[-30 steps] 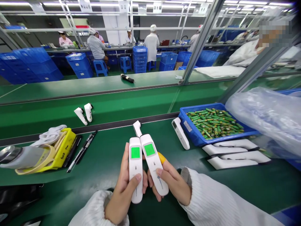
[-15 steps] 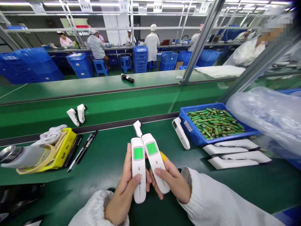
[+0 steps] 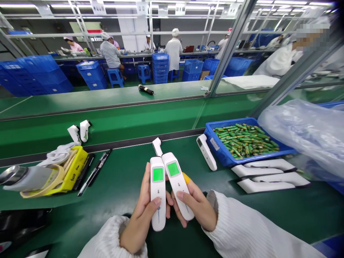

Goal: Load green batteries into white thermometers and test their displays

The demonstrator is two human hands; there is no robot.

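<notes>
My left hand [image 3: 141, 216] is closed round a white infrared thermometer [image 3: 158, 188], its thumb pressed on the front near the buttons. A second white infrared thermometer [image 3: 176, 184] is gripped in my right hand [image 3: 199, 206], the thumb likewise on its face. Both screens glow green, and the two devices lean together at their tops. Yellow tape or a finger cover wraps one right finger. Just beyond them, another white thermometer [image 3: 157, 146] lies on the green table. One more thermometer [image 3: 206, 152] rests beside a blue tray [image 3: 223, 154] of green batteries [image 3: 244, 141].
Several white thermometers [image 3: 271, 182] lie at the right, near clear plastic bags [image 3: 303, 132]. At left are a yellow box [image 3: 72, 175], pens [image 3: 94, 173] and a bottle [image 3: 21, 177]. Two thermometers [image 3: 84, 130] sit on the green belt [image 3: 134, 123]. A black screwdriver [image 3: 145, 89] lies farther back.
The two thermometers on the belt have moved left. Both hands keep nearly the same place and hold, with the screens still green. A person in pink far back has leaned forward.
</notes>
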